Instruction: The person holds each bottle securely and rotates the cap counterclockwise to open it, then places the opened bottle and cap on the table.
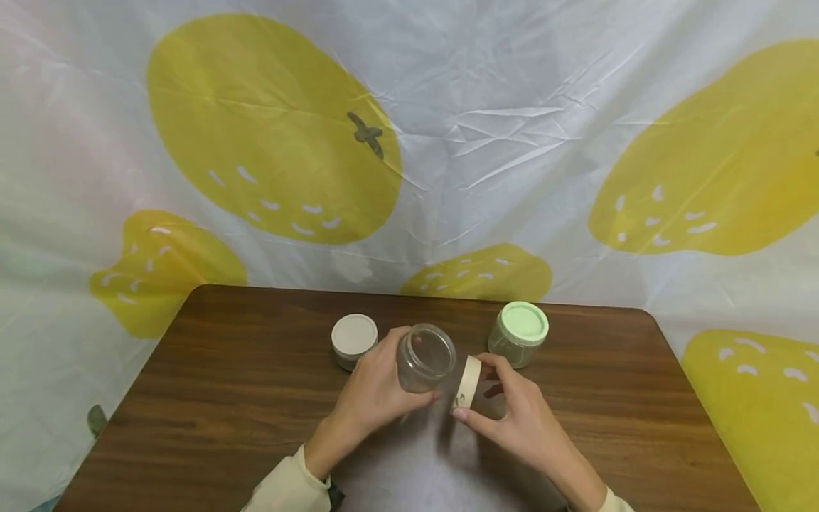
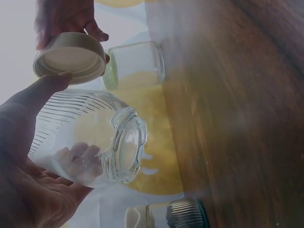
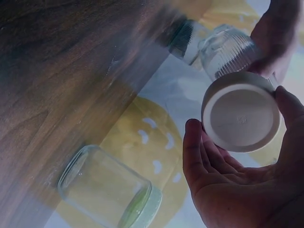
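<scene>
Pale cream sleeves (image 1: 284, 491) with plain, smooth-edged cuffs (image 1: 310, 474); bare fingers (image 3: 192, 149)

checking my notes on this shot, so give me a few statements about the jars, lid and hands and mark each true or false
1. The left hand holds an open jar. True.
2. The right hand holds a lid. True.
3. The lid is on the open jar. False: it is held apart from it.
4. A green-topped jar and a white-topped jar stand on the table. True.
5. The white-topped jar is nearer the right hand. False: it is nearer the left hand.
</scene>
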A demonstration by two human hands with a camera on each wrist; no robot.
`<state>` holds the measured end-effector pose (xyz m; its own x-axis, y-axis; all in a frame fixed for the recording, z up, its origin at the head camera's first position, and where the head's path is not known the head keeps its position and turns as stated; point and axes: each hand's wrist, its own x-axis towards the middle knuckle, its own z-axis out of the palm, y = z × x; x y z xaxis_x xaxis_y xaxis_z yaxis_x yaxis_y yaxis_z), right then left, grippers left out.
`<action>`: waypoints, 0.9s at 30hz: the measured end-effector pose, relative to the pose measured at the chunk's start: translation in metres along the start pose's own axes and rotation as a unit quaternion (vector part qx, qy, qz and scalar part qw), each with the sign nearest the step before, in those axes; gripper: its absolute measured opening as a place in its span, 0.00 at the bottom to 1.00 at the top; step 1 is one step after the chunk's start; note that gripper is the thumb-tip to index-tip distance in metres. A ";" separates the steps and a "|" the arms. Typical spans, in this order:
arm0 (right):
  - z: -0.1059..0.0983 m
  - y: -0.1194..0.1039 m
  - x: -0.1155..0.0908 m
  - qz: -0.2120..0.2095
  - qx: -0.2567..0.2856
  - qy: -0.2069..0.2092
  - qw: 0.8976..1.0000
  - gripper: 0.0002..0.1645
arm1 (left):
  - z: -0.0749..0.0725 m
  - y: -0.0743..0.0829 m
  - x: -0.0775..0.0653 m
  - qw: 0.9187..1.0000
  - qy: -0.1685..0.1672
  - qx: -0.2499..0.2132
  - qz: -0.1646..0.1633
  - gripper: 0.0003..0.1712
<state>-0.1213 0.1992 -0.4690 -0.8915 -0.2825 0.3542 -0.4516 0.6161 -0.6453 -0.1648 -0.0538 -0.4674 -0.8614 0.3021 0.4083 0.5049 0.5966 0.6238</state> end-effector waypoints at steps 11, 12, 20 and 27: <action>0.003 0.002 0.005 0.019 0.003 -0.020 1.000 0.49 | 0.009 -0.005 0.004 0.998 0.009 -0.033 -0.055 0.54; 0.004 0.002 0.005 0.019 0.001 -0.021 1.000 0.49 | 0.010 -0.006 0.004 0.997 0.012 -0.039 -0.061 0.54; 0.010 0.009 0.011 0.037 0.004 -0.014 0.999 0.50 | 0.021 -0.011 0.011 0.993 0.027 -0.048 -0.102 0.58; 0.017 0.013 0.017 0.100 -0.001 -0.006 0.995 0.51 | 0.026 -0.015 0.019 0.990 0.036 -0.047 -0.124 0.59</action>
<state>-0.1430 0.1898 -0.4823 -0.9641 -0.1620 0.2106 -0.2644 0.6630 -0.7004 -0.1901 -0.0378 -0.4859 -0.9554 0.0984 0.2786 0.2833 0.5722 0.7696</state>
